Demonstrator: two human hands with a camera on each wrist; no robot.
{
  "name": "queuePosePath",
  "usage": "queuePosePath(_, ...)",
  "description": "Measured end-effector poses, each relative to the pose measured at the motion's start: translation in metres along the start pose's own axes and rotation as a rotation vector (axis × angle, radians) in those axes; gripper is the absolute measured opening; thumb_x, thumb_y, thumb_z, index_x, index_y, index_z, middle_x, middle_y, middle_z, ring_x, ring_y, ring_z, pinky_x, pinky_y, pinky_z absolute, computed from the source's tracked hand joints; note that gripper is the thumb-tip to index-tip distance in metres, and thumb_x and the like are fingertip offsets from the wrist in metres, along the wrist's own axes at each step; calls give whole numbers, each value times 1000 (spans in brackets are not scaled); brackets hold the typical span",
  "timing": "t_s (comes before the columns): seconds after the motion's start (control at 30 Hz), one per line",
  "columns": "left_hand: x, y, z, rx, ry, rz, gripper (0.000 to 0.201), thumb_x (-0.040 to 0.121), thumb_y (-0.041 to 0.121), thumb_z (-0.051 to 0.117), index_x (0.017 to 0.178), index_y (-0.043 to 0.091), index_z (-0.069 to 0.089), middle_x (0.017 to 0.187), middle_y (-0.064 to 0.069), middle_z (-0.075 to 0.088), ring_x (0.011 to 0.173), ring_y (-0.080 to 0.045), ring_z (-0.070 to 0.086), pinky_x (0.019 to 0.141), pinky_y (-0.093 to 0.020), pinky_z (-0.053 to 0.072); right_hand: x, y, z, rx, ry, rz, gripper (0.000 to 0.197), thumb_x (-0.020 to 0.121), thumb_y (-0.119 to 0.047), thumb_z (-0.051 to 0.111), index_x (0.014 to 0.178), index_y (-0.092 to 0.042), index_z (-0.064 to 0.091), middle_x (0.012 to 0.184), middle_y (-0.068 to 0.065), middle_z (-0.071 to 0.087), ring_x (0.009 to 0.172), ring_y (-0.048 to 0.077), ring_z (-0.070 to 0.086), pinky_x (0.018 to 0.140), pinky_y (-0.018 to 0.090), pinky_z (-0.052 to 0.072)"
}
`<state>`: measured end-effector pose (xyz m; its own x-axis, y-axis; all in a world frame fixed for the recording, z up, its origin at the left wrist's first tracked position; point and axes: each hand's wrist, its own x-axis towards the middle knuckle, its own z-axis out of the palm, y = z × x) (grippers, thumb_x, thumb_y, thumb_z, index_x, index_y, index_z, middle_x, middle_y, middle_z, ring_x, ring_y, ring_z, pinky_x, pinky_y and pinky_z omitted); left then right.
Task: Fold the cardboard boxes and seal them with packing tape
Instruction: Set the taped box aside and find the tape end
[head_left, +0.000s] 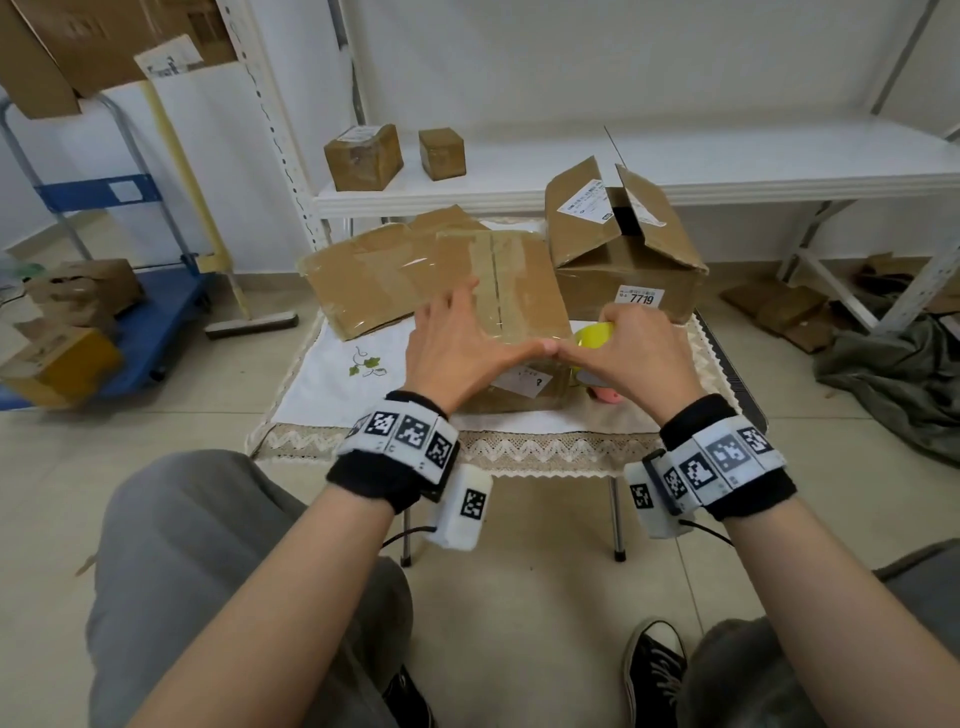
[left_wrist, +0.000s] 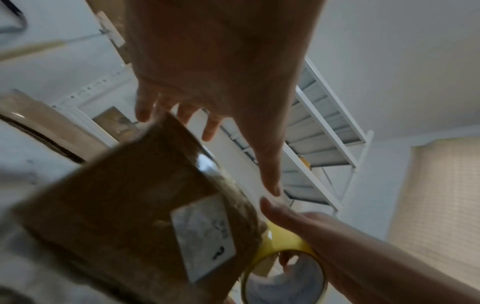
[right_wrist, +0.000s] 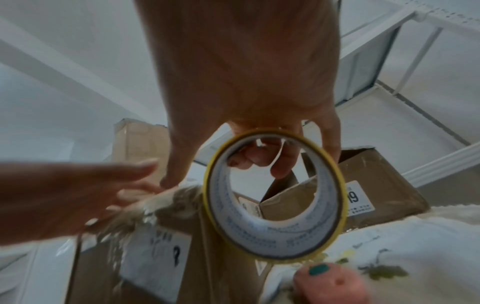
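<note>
A closed cardboard box (head_left: 514, 280) with shiny tape along its top seam stands on the small cloth-covered table (head_left: 332, 384). My left hand (head_left: 452, 343) lies flat on the box top near its front edge, fingers spread, thumb stretched right until it meets my right thumb. My right hand (head_left: 634, 348) grips a yellow packing tape roll (head_left: 597, 335) at the box's front right corner. In the right wrist view, fingers curl through the tape roll (right_wrist: 275, 232) beside the box (right_wrist: 145, 267). The left wrist view shows the box (left_wrist: 124, 205) and the tape roll (left_wrist: 280, 240).
An open box with a 7719 label (head_left: 628, 260) stands behind on the right, a flattened box (head_left: 374, 275) behind on the left. A pink object (head_left: 605, 395) lies under my right hand. Two small boxes (head_left: 363, 156) sit on the white shelf. A blue trolley (head_left: 130, 322) is far left.
</note>
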<state>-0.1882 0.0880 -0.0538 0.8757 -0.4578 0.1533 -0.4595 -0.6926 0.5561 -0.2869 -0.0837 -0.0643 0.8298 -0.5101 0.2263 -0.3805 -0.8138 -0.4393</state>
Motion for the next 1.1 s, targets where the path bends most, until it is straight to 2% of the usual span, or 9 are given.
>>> queuePosePath(0.1, 7, -9, 2, -37, 43, -20, 123, 48, 83, 76, 149, 27, 31, 150, -2, 44, 136, -24, 42, 108, -49, 42, 0, 0, 0, 78, -21, 13, 74, 68, -84, 64, 88, -12, 63, 82, 2, 62, 86, 22, 57, 75, 42, 50)
queuePosePath(0.17, 7, -19, 0, -101, 48, -16, 120, 49, 76, 82, 147, 26, 35, 147, -1, 48, 133, -21, 47, 106, -42, 44, 1, 3, -4, 169, -50, 23, 58, 71, -68, 76, 78, -15, 55, 73, 1, 55, 75, 20, 52, 60, 35, 41)
queuePosePath(0.23, 4, -26, -5, -160, 57, 14, 113, 52, 68, 87, 145, 24, 40, 143, 1, 53, 128, -17, 51, 101, -31, 44, 2, 5, -8, 229, -84, 21, 53, 72, -56, 82, 74, -16, 48, 70, 0, 52, 69, 17, 48, 54, 33, 32)
queuePosePath(0.37, -3, -34, -12, -178, 57, 77, 105, 56, 66, 85, 143, 19, 47, 141, 0, 57, 125, -13, 54, 103, -27, 43, 4, 4, -7, 226, -53, -58, 54, 72, -52, 84, 89, -15, 48, 78, -3, 54, 79, 21, 52, 65, 36, 33)
queuePosePath(0.47, -5, -36, -8, -97, 44, 77, 111, 56, 78, 78, 143, 19, 44, 142, -3, 55, 128, -18, 53, 106, -32, 44, 2, -6, 0, 98, 23, -109, 68, 66, -69, 79, 100, -21, 45, 88, -6, 57, 88, 22, 52, 80, 36, 28)
queuePosePath(0.57, -5, -35, -1, -44, 84, 68, 112, 52, 83, 76, 139, 19, 45, 137, -4, 57, 127, -21, 52, 105, -38, 47, -2, -14, 9, -12, 80, -115, 80, 59, -82, 72, 102, -24, 40, 90, -7, 55, 88, 21, 47, 83, 38, 28)
queuePosePath(0.77, -9, -53, 0, -143, 141, 160, 81, 61, 67, 82, 125, 23, 57, 128, 7, 62, 116, -10, 56, 102, -33, 48, 1, -7, 9, 29, 70, -126, 69, 65, -64, 82, 103, -24, 41, 87, -9, 52, 85, 21, 48, 79, 35, 27)
queuePosePath(0.93, -6, -74, -9, -324, 93, 208, 69, 63, 50, 87, 122, 22, 63, 130, 11, 64, 115, -4, 60, 102, -32, 51, 8, 6, 4, 160, -38, -201, 61, 70, -43, 88, 103, -26, 40, 102, -9, 56, 95, 22, 55, 79, 36, 35)
queuePosePath(1.1, 0, -83, -19, -462, -12, 216, 55, 68, 25, 89, 118, 21, 67, 130, 13, 65, 119, 0, 58, 100, -28, 53, 12, 10, 5, 197, -84, -241, 56, 71, -38, 87, 105, -28, 44, 109, -11, 59, 107, 23, 58, 91, 45, 43)
